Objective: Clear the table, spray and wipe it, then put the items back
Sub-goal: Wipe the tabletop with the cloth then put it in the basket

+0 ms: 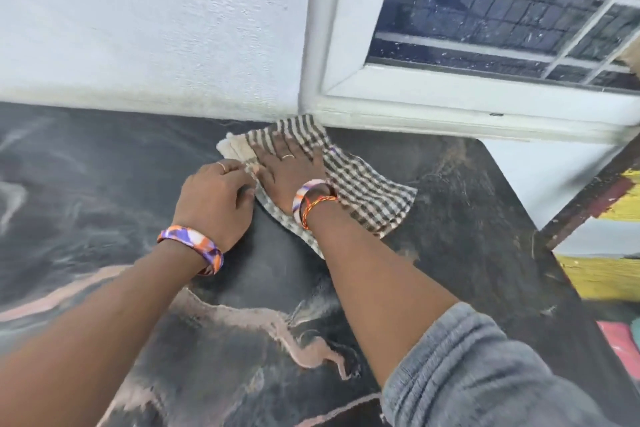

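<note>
A checked brown-and-white cloth (367, 198) lies spread on the dark marbled table (114, 184), near the far edge by the wall. My right hand (294, 166) presses flat on the cloth with straight fingers. My left hand (214, 198) sits just left of it, fingers curled and pinching the cloth's left edge. Both wrists wear coloured bands.
A white wall (156, 28) runs along the table's far edge. A window with a white frame (467, 94) and bars stands at the back right. The table's right edge (540, 232) drops off beside a dark post and yellow-painted surfaces.
</note>
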Action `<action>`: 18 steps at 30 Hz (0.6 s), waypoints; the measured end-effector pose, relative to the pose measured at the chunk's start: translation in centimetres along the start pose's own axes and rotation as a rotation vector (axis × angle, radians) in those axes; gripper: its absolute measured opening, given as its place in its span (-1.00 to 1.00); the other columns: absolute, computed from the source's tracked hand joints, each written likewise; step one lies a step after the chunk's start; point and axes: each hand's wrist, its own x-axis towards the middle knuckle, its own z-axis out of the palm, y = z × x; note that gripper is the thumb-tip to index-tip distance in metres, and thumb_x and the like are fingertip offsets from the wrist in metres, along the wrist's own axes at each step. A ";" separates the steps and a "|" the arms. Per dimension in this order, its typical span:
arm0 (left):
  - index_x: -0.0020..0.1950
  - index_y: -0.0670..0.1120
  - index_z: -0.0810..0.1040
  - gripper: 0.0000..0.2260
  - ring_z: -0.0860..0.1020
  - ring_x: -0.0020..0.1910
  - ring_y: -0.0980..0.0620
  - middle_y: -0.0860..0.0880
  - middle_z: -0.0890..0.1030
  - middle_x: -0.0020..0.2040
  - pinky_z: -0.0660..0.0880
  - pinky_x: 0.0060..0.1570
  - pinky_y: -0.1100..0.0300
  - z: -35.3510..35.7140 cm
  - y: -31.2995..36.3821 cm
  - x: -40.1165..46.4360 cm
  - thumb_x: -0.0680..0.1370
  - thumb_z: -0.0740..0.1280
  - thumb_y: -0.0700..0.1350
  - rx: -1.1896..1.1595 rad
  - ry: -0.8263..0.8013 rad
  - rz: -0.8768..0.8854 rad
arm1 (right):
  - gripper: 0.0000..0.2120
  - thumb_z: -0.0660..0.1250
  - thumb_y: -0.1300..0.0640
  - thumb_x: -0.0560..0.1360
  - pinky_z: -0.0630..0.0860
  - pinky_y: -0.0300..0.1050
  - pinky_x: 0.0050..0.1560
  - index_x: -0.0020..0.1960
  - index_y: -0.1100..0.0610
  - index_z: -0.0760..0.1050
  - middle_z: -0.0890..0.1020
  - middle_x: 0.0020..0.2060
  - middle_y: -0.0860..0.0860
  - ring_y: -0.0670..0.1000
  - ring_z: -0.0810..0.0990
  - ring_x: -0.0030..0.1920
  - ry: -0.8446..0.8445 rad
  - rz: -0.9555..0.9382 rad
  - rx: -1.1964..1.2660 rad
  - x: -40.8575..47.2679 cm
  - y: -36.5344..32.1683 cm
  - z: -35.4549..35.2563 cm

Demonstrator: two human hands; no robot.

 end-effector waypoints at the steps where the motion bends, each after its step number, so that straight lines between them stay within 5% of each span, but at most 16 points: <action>1: -0.10 -0.19 0.64 -0.70 0.55 0.06 -0.24 -0.16 0.63 0.08 0.49 0.01 -0.04 -0.9 -1.0 -0.7 0.40 0.17 -0.10 -0.001 0.008 -0.030 | -0.53 -0.10 -0.09 0.61 -0.21 0.33 0.41 0.51 -0.14 -0.04 -0.02 0.54 -0.01 0.06 -0.05 0.53 -0.009 -0.016 0.001 -0.3 -1.3 0.2; 9: -0.12 -0.18 0.65 -0.88 0.54 0.14 -0.21 -0.18 0.60 0.16 0.47 0.06 -0.01 -2.6 -2.3 -4.8 0.44 0.32 -0.26 -0.034 -0.035 -0.073 | -0.50 -0.18 -0.36 0.50 -0.51 0.60 -0.06 0.43 -0.38 -0.13 -0.10 0.51 -0.24 -0.02 -0.22 0.53 -0.028 0.308 -0.021 -7.8 0.9 0.5; 18: -0.10 -0.16 0.64 -0.88 0.55 0.11 -0.20 -0.14 0.60 0.17 0.46 0.04 0.04 -2.9 2.8 -11.4 0.44 0.32 -0.23 -0.088 -0.068 0.108 | -0.54 -0.15 -0.15 0.59 -0.21 0.51 0.32 0.48 -0.27 -0.15 -0.11 0.53 -0.17 0.00 -0.18 0.53 0.003 0.841 0.097 -24.5 5.2 0.5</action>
